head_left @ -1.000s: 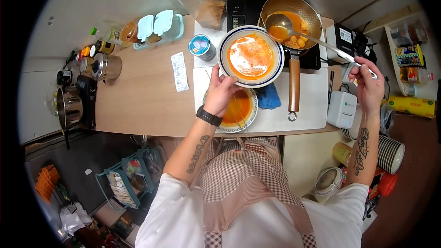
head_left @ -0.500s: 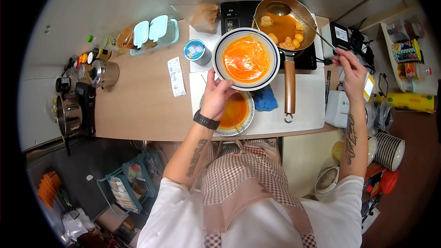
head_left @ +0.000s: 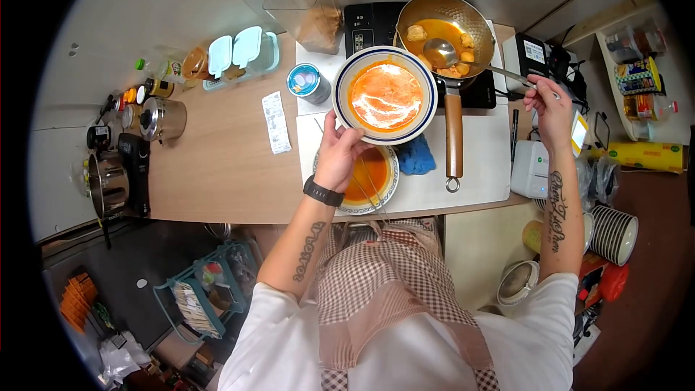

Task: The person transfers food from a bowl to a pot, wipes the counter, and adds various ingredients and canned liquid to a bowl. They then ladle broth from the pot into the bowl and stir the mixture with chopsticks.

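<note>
My left hand point(head_left: 339, 153) grips the near rim of a blue-rimmed bowl point(head_left: 346, 117) that holds orange-red soup point(head_left: 384, 95). The bowl is held up beside the pan. In my right hand point(head_left: 548, 110) is the handle of a ladle point(head_left: 439, 51), whose head rests in the pan point(head_left: 470, 18) among orange broth and several pale round pieces. The pan's wooden handle point(head_left: 454, 134) points toward me. Below my left hand, a patterned bowl point(head_left: 393, 187) of orange liquid stands on the counter with thin metal utensils in it, partly hidden by my wrist.
The pan sits on a black induction cooker point(head_left: 362, 29). A blue cloth point(head_left: 415, 156), a lidded can point(head_left: 308, 82) and a paper receipt point(head_left: 276, 123) lie around the bowls. Light-blue lidded containers point(head_left: 248, 49) stand at the back left. Stacked bowls point(head_left: 615, 235) are at the right.
The ladle head has moved from the pan's far side down into the broth, toward me. My right hand has shifted slightly. The blue-rimmed bowl stays nearly in place.
</note>
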{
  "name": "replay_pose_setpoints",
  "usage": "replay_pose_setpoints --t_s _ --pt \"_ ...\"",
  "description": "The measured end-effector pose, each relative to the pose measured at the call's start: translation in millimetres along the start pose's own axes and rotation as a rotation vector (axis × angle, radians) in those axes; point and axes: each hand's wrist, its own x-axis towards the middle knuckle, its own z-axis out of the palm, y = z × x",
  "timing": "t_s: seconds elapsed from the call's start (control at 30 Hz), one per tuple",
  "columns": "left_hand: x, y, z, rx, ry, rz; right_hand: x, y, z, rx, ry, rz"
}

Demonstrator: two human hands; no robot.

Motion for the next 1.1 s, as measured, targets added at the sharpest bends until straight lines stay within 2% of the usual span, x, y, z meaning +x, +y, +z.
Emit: replay_pose_setpoints --t_s 0.37,0.57,0.7,0.8,0.83,0.93,1.1 --pt "1.9 -3.8 -3.3 0.011 0.013 -0.009 -37.1 -56.0 -1.0 0.011 -0.115 -0.110" --pt "1.1 -0.1 0.7 0.021 0.006 -0.012 -56.9 -49.3 7.2 -0.107 -0.271 -0.122" --pt "1.9 -0.6 -3.4 0.012 -0.006 -0.001 -59.4 -36.5 -0.2 -0.172 -0.423 -0.224" --pt "-0.6 0.9 -5.0 -0.001 -0.011 0.012 -60.4 -27.2 -5.5 -0.186 -0.426 -0.306" --pt "-1.8 2.5 -4.7 -0.009 -0.017 0.020 -58.8 -21.4 -9.7 -0.161 -0.402 -0.322" --pt "-5.8 6.9 -8.3 -0.027 -0.013 0.022 -48.1 7.3 -18.8 0.114 -0.162 -0.185" --pt "-19.8 11.3 -27.5 -0.038 0.019 0.039 -12.4 31.3 12.9 0.059 0.099 -0.069"
